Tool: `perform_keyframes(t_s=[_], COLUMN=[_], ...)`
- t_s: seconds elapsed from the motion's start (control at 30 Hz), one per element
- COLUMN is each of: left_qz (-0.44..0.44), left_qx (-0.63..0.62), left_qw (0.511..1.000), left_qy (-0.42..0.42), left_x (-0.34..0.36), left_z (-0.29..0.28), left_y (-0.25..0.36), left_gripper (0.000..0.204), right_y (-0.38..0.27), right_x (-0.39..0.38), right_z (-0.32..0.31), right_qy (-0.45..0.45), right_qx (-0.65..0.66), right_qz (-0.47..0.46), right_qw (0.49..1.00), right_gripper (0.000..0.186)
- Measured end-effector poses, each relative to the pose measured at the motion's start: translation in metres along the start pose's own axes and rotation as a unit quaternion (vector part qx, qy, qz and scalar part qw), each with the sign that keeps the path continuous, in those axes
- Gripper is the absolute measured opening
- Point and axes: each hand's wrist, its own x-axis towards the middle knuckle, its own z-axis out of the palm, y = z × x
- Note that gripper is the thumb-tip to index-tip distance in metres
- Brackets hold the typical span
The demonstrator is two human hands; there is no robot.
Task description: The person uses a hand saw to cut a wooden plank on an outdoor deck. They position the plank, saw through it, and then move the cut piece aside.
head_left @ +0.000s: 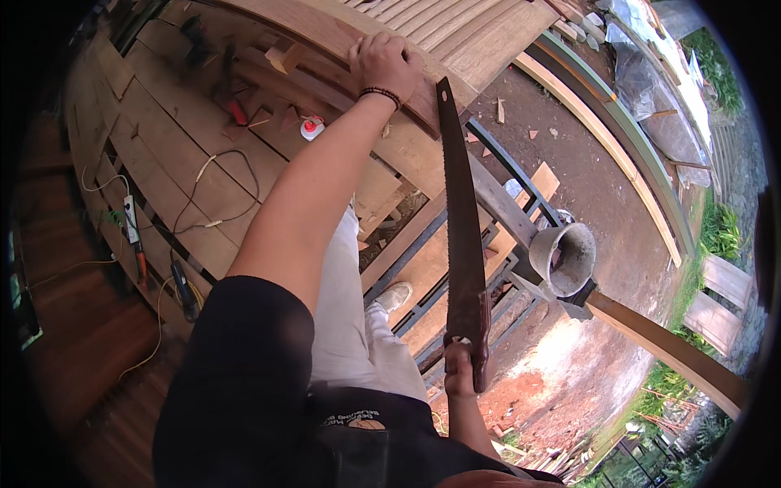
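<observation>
My left hand (385,65), with a beaded band at the wrist, grips a dark reddish board (425,118) at the top of the view, beside slatted wooden panelling (455,28). Its fingers curl over the board. My right hand (460,374), low right of centre, is closed on the dark handle of a hand saw (460,244). The long toothed blade points away from me, with its tip just right of the board's end, near the panel's edge; whether it touches is unclear.
Plank decking (163,106) at left holds cords, a power strip (131,220), a black power tool (185,289) and a red-capped white bottle (311,128). Below right are metal framing (508,171), a grey bucket (561,260), a timber beam (667,350) and dirt ground (569,138).
</observation>
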Motion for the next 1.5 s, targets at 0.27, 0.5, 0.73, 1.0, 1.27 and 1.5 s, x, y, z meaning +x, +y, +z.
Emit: perform_keyframes(t_s=[0.27,0.5,0.73,1.0,1.27,1.5], left_qz=[0.018,0.007,0.015,0.027,0.01,0.018], left_qx=[-0.016,-0.012,-0.031,-0.023,-0.026,-0.035], left_qw=[0.999,1.0,0.999,0.999,0.999,0.999], left_qy=[0.021,0.012,0.02,0.022,0.02,0.003], left_x=[0.012,0.014,0.015,0.007,0.015,0.01], left_z=[0.009,0.005,0.012,0.012,0.011,0.01], left_y=[0.009,0.003,0.001,0.006,-0.005,0.019], left_gripper=[0.017,0.018,0.017,0.019,0.017,0.018], right_y=[-0.006,-0.002,-0.006,0.018,0.019,0.004], right_x=[0.186,0.026,0.151,0.083,0.03,0.174], right_z=[0.098,0.017,0.088,0.043,0.015,0.091], right_qy=[0.002,0.001,0.015,0.003,-0.014,0.035], right_qx=[0.074,0.02,0.084,0.086,0.027,0.112], right_qz=[0.028,-0.027,0.03,0.026,0.007,0.025], right_qw=[0.997,0.999,0.996,0.996,1.0,0.993], right_gripper=[0.017,0.029,0.015,0.027,0.047,0.013])
